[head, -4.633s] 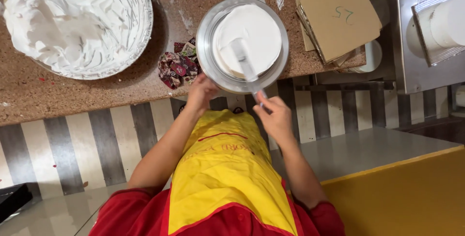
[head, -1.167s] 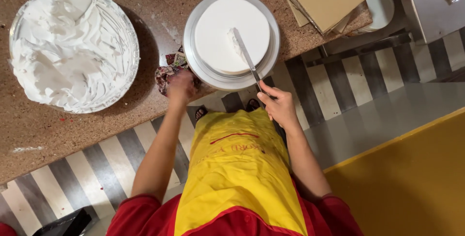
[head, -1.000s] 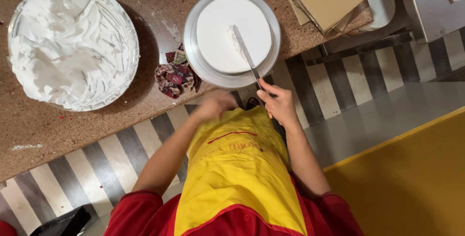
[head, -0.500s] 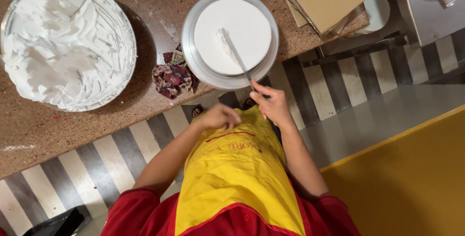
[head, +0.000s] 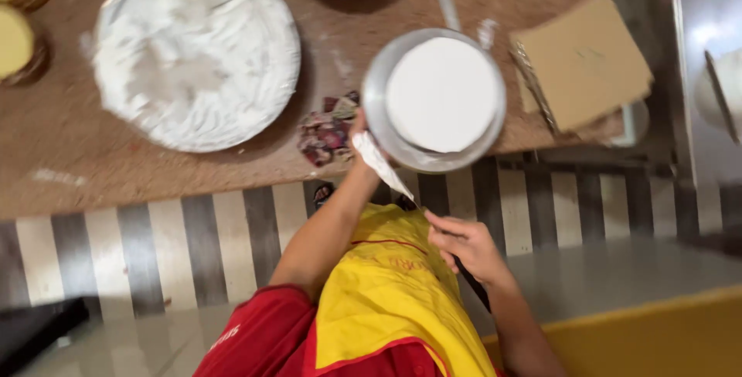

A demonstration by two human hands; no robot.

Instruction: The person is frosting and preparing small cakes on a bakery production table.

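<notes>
A round cake (head: 442, 92) coated in smooth white cream sits on a metal turntable (head: 380, 133) at the counter's front edge. My left hand (head: 358, 125) reaches up to the turntable's left rim and holds it, its fingers partly hidden. My right hand (head: 466, 245) is pulled back over my yellow apron (head: 390, 292) and grips the dark handle of a long spatula (head: 381, 163). The spatula's blade is smeared with cream and points up-left toward the turntable's rim, off the cake.
A big bowl of whipped cream (head: 197, 52) stands at the left of the brown counter (head: 93, 168). Colourful scraps (head: 325, 133) lie beside the turntable. Cardboard squares (head: 583, 60) lie at right, yellow sponges (head: 15, 40) at far left, a white tub (head: 723, 91) at far right.
My right hand has drawn the spatula off the cake's top, back toward my body. My left hand has gone from my apron up to the turntable's rim. The view is blurred.
</notes>
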